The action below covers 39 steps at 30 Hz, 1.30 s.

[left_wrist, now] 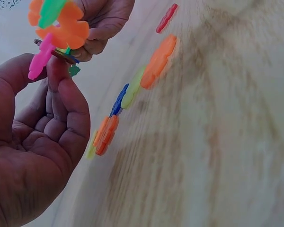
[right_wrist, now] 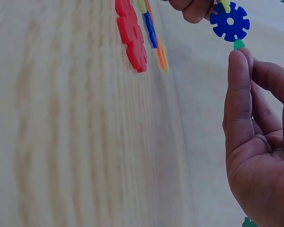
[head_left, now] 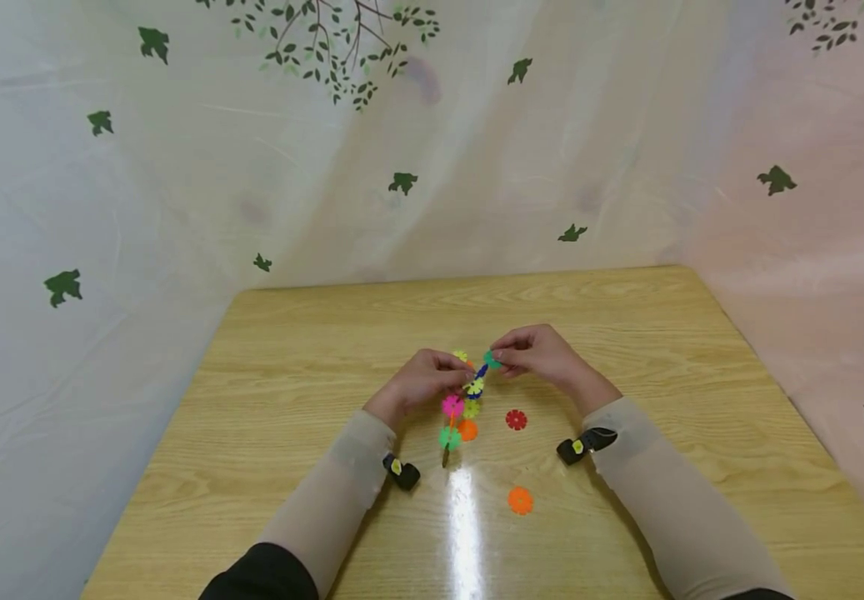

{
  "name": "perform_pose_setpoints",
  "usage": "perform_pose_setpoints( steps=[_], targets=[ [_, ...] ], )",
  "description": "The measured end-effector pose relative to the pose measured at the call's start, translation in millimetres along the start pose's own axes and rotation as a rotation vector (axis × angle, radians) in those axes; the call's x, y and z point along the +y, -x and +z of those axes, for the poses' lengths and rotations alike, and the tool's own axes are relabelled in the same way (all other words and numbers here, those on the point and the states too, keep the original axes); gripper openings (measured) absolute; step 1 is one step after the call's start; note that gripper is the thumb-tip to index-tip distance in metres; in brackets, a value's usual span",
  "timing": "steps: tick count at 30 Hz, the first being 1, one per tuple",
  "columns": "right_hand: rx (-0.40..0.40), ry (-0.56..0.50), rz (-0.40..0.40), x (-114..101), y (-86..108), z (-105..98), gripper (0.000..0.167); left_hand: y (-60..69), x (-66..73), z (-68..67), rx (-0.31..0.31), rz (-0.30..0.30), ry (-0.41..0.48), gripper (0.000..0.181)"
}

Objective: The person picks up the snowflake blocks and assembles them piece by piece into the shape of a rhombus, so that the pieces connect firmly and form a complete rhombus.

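My left hand (head_left: 422, 382) pinches a linked string of notched plastic discs between thumb and fingertips. In this string are a pink disc (left_wrist: 41, 56), an orange disc (left_wrist: 72, 29), a yellow one (head_left: 475, 387) and a green one (head_left: 450, 437) at the near end. At its far end stands a blue disc (right_wrist: 230, 22), seen face-on in the right wrist view. My right hand (head_left: 544, 358) pinches a teal-green disc (head_left: 491, 359), which meets the blue disc's rim. Fingertips hide most of the green disc in the right wrist view; whether its slot is fully engaged I cannot tell.
Loose discs lie flat on the wooden table (head_left: 312, 367): a red one (head_left: 516, 419), an orange one (head_left: 521, 501) nearer me, and another orange one (head_left: 467, 430) beside a yellow-green one (head_left: 471, 408). More discs lie partly behind the left hand. Patterned cloth (head_left: 476, 225) hangs behind the table.
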State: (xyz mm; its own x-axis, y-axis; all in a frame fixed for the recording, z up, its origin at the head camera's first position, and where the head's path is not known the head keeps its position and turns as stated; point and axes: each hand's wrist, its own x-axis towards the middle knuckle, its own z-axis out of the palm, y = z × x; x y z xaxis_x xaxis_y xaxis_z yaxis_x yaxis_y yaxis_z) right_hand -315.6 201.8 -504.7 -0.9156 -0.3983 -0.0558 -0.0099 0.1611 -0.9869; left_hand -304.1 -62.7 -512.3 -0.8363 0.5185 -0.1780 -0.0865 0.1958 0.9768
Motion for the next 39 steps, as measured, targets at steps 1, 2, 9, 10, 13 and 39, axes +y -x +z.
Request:
perform_pose_setpoints(
  steps=[1, 2, 9, 10, 13, 39],
  targets=[
    [0.000, -0.002, -0.001, 0, 0.1, 1, 0.024, 0.0, -0.1, -0.1, -0.002, -0.001, 0.003, 0.020],
    [-0.003, -0.005, 0.000, 0, 0.3, 2, 0.024, -0.1, -0.2, -0.2, -0.004, -0.001, 0.008, 0.020],
    [-0.017, -0.028, 0.011, 0, 0.9, 6, 0.023, 0.5, 0.8, 1.0, 0.017, -0.003, -0.008, 0.017],
    [-0.013, -0.035, 0.014, 0, 0.9, 6, 0.024, 0.6, 1.3, 1.3, 0.020, -0.002, -0.012, 0.017],
    [-0.004, -0.054, 0.028, 0, 1.4, 8, 0.024, 1.3, 2.3, 2.1, 0.015, -0.009, 0.003, 0.017],
    [-0.142, -0.094, 0.086, 6, -0.8, 9, 0.024, -3.6, -0.9, 16.4, 0.086, -0.024, 0.116, 0.028]
  ],
)
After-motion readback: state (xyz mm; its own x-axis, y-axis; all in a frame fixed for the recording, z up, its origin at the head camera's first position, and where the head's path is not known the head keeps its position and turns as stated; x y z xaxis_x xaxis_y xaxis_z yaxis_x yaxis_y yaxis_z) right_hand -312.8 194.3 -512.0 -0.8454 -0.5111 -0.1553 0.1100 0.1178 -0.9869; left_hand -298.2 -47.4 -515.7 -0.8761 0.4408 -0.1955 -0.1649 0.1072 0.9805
